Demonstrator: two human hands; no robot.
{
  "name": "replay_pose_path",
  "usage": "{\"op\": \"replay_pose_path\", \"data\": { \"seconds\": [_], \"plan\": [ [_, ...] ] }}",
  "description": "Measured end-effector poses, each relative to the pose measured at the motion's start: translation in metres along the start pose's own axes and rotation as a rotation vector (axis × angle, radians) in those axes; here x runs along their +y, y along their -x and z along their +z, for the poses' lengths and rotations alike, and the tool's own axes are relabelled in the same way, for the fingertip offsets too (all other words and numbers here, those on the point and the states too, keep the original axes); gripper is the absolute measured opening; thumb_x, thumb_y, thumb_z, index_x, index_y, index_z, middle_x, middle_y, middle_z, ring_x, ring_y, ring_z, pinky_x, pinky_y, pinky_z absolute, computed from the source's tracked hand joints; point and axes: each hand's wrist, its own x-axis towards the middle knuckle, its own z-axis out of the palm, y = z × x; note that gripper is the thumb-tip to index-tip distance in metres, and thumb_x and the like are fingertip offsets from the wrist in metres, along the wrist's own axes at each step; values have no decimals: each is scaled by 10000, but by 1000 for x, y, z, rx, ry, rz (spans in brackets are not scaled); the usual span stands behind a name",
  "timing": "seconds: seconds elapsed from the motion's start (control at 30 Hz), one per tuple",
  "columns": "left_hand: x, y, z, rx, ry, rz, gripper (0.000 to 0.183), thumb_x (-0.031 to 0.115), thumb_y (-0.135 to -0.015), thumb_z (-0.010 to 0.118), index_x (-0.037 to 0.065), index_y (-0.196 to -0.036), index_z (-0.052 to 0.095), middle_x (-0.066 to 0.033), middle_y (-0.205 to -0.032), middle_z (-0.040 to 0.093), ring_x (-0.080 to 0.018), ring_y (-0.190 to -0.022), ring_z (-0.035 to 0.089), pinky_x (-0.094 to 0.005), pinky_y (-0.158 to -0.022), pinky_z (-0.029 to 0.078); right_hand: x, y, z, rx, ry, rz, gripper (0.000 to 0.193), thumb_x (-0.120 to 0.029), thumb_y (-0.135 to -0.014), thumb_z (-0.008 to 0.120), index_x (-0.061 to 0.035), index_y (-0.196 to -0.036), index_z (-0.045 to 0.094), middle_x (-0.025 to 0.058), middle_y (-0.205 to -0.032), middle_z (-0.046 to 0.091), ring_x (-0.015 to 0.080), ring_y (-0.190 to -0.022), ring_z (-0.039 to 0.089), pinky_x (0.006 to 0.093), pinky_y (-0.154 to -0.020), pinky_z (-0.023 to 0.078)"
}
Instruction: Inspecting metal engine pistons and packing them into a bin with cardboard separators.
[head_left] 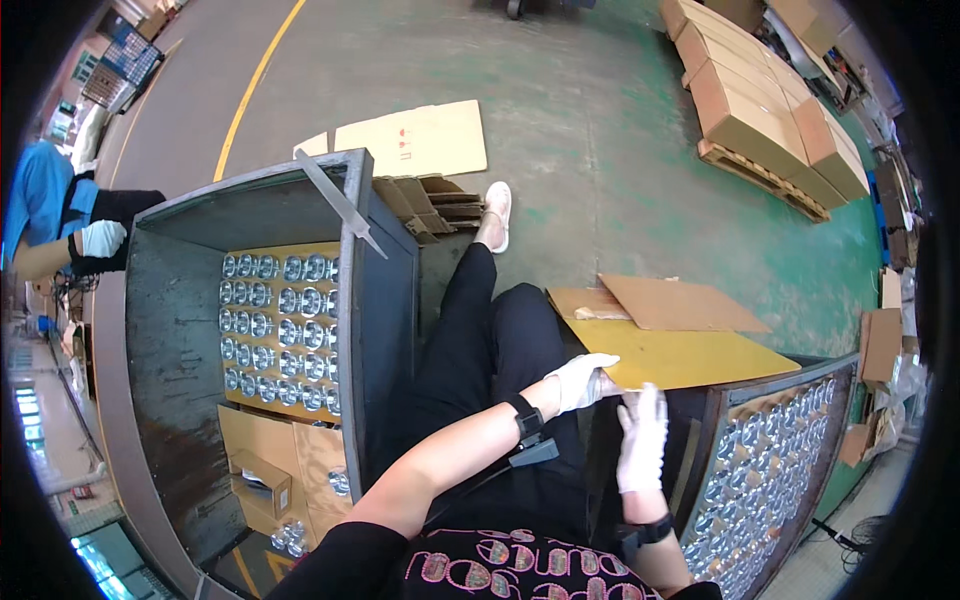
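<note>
My left hand (583,382), in a white glove with bare fingertips, pinches the near left corner of a flat yellow sheet (690,358). Just right of it, my white-gloved right hand (642,440) has its fingers stretched up against the sheet's near edge. Under the sheet's far side lie brown cardboard pieces (685,305). At the right, a metal-framed bin (715,430) holds many shiny round metal parts (765,470). To my left, a grey metal bin (165,400) contains rows of similar parts (290,325) on a yellow sheet.
Flattened cardboard (410,140) and a folded stack (430,205) lie on the floor ahead, beside my foot. Large cartons (750,110) stand on a wooden pallet (765,180) at the far right. Another person in blue (45,195) stands beyond the left bin. A small open box (262,488) is inside that bin.
</note>
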Motion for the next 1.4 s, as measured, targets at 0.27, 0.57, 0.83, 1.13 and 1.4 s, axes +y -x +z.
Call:
{"op": "replay_pose_path", "data": {
  "seconds": [0.27,0.57,0.83,1.13,1.4],
  "plan": [
    [1,-13,-31,51,89,74,394,49,-906,556,-56,-1278,479,-186,-1278,586,-306,-1154,591,-420,-1032,458,-29,-83,-44,54,-307,277,630,-606,-900,526,-153,-1334,476,58,-1306,542,199,-1169,522,396,-940,428],
    [45,24,-47,204,-95,60,259,88,-871,634,-47,-1074,544,-137,-921,644,-181,-681,632,-208,-587,539,-58,-99,-53,-122,-139,409,492,-643,-871,541,-174,-1017,558,-23,-691,483,120,-528,439,264,-485,354],
    [70,50,-17,313,-77,143,346,61,-849,615,-95,-1133,493,-199,-1024,626,-288,-799,660,-298,-689,568,-66,-115,-47,-3,-187,371,208,-264,-892,596,-75,-894,509,63,-639,494,141,-451,427,263,-407,329],
    [57,37,-3,39,-58,63,340,44,-882,590,-98,-1168,472,-205,-1046,616,-288,-824,653,-308,-682,564,-122,-99,-91,-99,-37,120,197,-216,-866,612,-73,-994,565,99,-644,546,158,-431,454,250,-392,347],
    [9,51,96,-73,-49,-16,350,80,-923,544,-76,-1228,470,-218,-1164,611,-310,-1040,632,-374,-908,544,-253,9,-122,24,-134,196,146,-199,-872,621,-93,-855,521,6,-545,479,79,-352,347,206,-304,216]
  ]
}}
